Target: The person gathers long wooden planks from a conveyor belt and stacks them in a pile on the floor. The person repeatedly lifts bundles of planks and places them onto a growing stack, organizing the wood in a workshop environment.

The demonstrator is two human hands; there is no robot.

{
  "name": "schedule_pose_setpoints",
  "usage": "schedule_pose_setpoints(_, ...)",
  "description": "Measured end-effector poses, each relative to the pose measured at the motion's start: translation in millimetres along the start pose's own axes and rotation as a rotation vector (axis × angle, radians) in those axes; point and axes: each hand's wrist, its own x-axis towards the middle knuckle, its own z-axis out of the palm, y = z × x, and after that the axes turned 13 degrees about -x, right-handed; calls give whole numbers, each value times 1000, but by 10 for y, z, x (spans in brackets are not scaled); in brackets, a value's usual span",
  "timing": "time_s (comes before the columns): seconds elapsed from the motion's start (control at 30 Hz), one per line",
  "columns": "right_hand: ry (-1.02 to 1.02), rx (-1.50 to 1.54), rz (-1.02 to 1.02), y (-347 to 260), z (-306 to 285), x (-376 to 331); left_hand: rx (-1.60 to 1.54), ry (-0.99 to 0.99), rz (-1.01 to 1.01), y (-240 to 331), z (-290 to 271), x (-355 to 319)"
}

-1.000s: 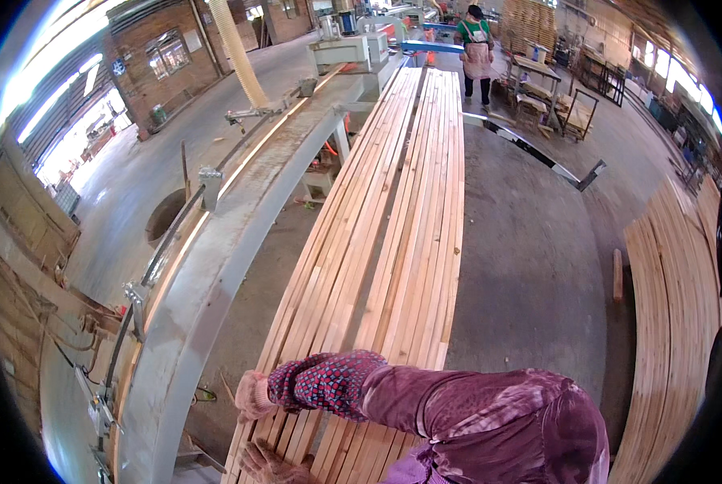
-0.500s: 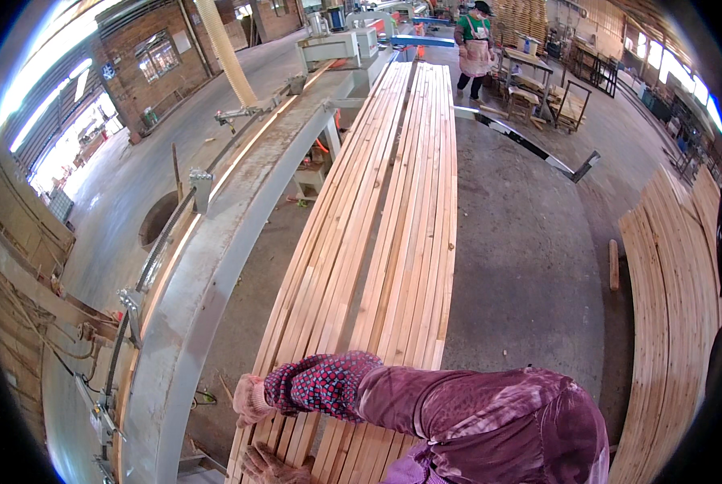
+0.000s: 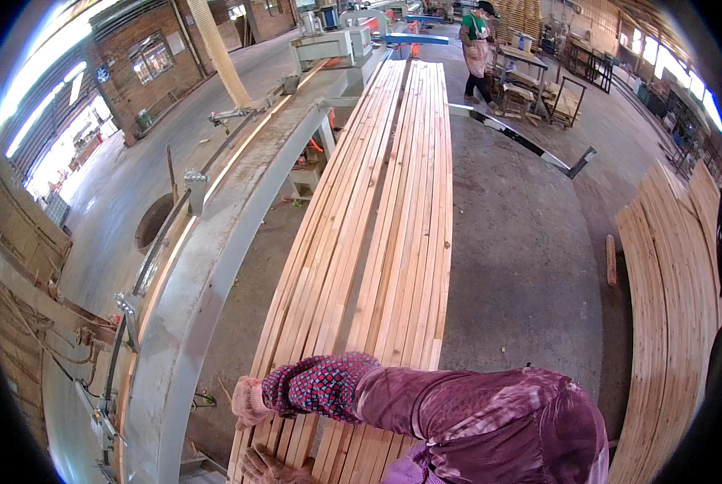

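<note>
right hand (image 3: 250, 401) grip curls over the long plank stack's (image 3: 377, 242) near-left edge; left hand (image 3: 268, 466) grip unclear; stack still full.

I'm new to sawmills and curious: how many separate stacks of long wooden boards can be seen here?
2: one long stack runs down the middle under the person's gloved hands, another stack lies along the right. More may be hidden beyond view.
</note>
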Motion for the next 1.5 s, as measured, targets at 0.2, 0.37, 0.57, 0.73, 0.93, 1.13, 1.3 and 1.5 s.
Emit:
schedule_pose_setpoints(0.2,-26,25,31,98,262,211,70,86,74,-32,157,45)
schedule_pose_setpoints(0.37,-42,36,48,49,191,191,67,73,52,-81,193,22)
schedule_pose_setpoints(0.57,-5,17,27,46,67,10,7,122,83,-54,142,5)
schedule_pose_setpoints(0.73,-49,16,57,22,35,16,8,120,97,-29,100,18)
schedule_pose_setpoints(0.93,-66,-7,64,9,64,40,-23,49,69,80,-93,-27)
schedule_pose_setpoints(1.13,-53,8,68,-25,77,63,-65,125,87,-77,183,-42)
schedule_pose_setpoints(1.3,32,-17,-7,-1,237,250,-231,58,-66,58,0,-3)
schedule_pose_setpoints(1.5,37,-1,-78,70,102,75,-278,59,-97,97,-113,26)
